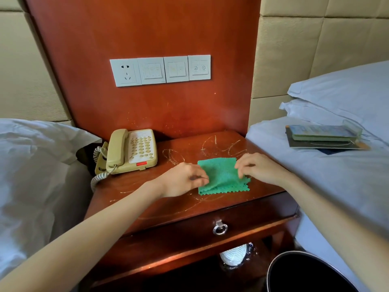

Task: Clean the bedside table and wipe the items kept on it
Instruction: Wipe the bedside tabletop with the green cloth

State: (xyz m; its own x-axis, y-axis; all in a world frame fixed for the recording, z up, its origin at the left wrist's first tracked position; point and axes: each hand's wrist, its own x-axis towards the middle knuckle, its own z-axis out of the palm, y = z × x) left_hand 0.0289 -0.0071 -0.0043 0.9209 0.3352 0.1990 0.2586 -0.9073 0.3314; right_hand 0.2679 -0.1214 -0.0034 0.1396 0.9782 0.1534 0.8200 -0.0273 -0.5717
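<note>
Both hands pinching cloth [223,175] edges on table [168,207]: left hand [185,179] w/ left edge, right hand [257,168] w/ right. Prob. folding into pad for wiping. Phone [131,151] sitting clear at left.

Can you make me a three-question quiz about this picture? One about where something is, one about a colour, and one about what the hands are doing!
1. Where is the phone?
A. on the bed
B. on the table's left side
C. in the drawer

2. What colour is the cloth?
A. green
B. red
C. white

3. What are the hands doing?
A. lifting the phone
B. pulling the drawer ring
C. pinching the cloth's edges

Answers:
1 B: it sits at the left of the bedside table.
2 A: it is green with zigzag edges.
3 C: the left hand and right hand each pinch one side.
</note>
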